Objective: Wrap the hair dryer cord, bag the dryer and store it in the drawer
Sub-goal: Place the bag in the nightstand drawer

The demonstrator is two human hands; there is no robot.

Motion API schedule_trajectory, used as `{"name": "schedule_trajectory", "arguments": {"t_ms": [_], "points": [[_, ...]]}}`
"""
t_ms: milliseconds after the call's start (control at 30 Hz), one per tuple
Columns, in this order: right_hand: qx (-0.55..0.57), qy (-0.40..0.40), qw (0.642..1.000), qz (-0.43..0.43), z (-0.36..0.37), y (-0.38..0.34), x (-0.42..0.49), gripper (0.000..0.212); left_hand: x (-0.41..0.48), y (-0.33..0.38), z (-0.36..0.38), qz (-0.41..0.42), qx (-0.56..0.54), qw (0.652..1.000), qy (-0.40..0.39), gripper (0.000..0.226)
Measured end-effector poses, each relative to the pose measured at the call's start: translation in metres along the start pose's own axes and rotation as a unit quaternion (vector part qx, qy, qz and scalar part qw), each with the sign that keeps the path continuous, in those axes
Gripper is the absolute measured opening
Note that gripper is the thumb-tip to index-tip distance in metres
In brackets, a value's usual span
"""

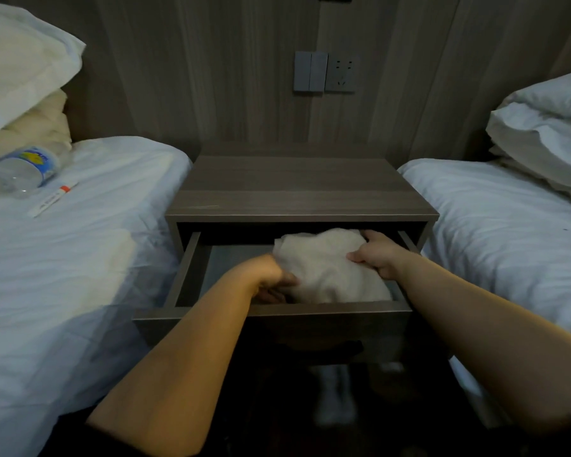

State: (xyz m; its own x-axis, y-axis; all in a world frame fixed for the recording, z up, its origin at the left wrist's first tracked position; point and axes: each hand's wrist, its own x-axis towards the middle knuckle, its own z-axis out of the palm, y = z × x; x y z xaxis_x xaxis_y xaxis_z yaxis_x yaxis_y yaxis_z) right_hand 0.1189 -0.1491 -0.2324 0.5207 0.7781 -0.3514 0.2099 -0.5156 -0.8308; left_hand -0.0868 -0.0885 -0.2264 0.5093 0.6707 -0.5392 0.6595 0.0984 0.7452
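A bulging white cloth bag lies in the right half of the pulled-out drawer of the wooden nightstand. The hair dryer and its cord are hidden, presumably inside the bag. My left hand grips the bag's near left edge, fingers curled under the cloth. My right hand holds the bag's right side, thumb on top and fingers wrapped round the far edge. Both hands are inside the drawer.
A bed with white sheets stands on each side of the nightstand. On the left bed lie a plastic water bottle and a small white packet. Pillows pile up at the right. Wall switches and a socket are behind.
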Motion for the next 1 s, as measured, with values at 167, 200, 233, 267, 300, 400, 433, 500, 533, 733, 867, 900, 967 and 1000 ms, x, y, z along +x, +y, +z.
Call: {"name": "schedule_trajectory", "arguments": {"t_ms": [167, 200, 233, 267, 300, 400, 433, 500, 533, 733, 867, 900, 967, 1000], "points": [[-0.2, 0.003, 0.976, -0.081, 0.0, 0.006, 0.004, 0.069, -0.003, 0.004, 0.001, 0.014, 0.074, 0.997, 0.004, 0.078], [-0.26, 0.01, 0.961, -0.096, 0.0, 0.005, 0.003, 0.068, -0.002, 0.004, 0.002, 0.016, 0.088, 0.996, 0.01, 0.077], [-0.304, 0.022, 0.945, -0.117, -0.001, 0.004, 0.003, 0.065, -0.001, 0.004, 0.003, 0.02, 0.105, 0.994, 0.02, 0.075], [-0.323, 0.029, 0.936, -0.133, -0.003, 0.003, 0.0, 0.059, 0.0, 0.004, 0.004, 0.03, 0.144, 0.989, 0.035, 0.071], [-0.319, 0.026, 0.935, -0.149, -0.005, 0.002, -0.005, 0.052, 0.001, 0.005, 0.004, 0.048, 0.213, 0.974, 0.054, 0.066], [-0.281, -0.054, 0.932, -0.223, -0.012, 0.004, -0.034, 0.039, -0.012, 0.015, 0.001, 0.154, 0.324, 0.931, 0.067, 0.049], [-0.287, -0.096, 0.921, -0.247, -0.015, 0.005, -0.046, 0.037, -0.02, 0.019, -0.001, 0.186, 0.302, 0.935, 0.027, 0.045], [-0.306, -0.196, 0.9, -0.241, -0.021, 0.007, -0.066, 0.04, -0.036, 0.026, -0.004, 0.219, 0.284, 0.931, -0.074, 0.042], [-0.318, -0.242, 0.89, -0.219, -0.023, 0.008, -0.072, 0.042, -0.041, 0.028, -0.004, 0.213, 0.294, 0.924, -0.122, 0.045], [-0.394, -0.245, 0.853, -0.24, -0.019, 0.011, -0.08, 0.038, -0.035, 0.015, 0.005, 0.239, 0.36, 0.891, -0.141, 0.046], [-0.385, -0.115, 0.882, -0.246, -0.014, 0.016, -0.072, 0.023, -0.025, 0.013, 0.0, 0.26, 0.334, 0.904, -0.061, 0.037], [-0.391, -0.071, 0.883, -0.248, -0.013, 0.016, -0.069, 0.022, -0.023, 0.014, -0.001, 0.267, 0.336, 0.903, -0.026, 0.038], [-0.397, 0.011, 0.875, -0.277, -0.008, 0.019, -0.06, 0.029, -0.017, 0.014, -0.002, 0.29, 0.37, 0.879, 0.076, 0.045], [-0.398, 0.054, 0.861, -0.312, -0.005, 0.022, -0.053, 0.038, -0.013, 0.013, -0.003, 0.303, 0.4, 0.854, 0.135, 0.052]]}}
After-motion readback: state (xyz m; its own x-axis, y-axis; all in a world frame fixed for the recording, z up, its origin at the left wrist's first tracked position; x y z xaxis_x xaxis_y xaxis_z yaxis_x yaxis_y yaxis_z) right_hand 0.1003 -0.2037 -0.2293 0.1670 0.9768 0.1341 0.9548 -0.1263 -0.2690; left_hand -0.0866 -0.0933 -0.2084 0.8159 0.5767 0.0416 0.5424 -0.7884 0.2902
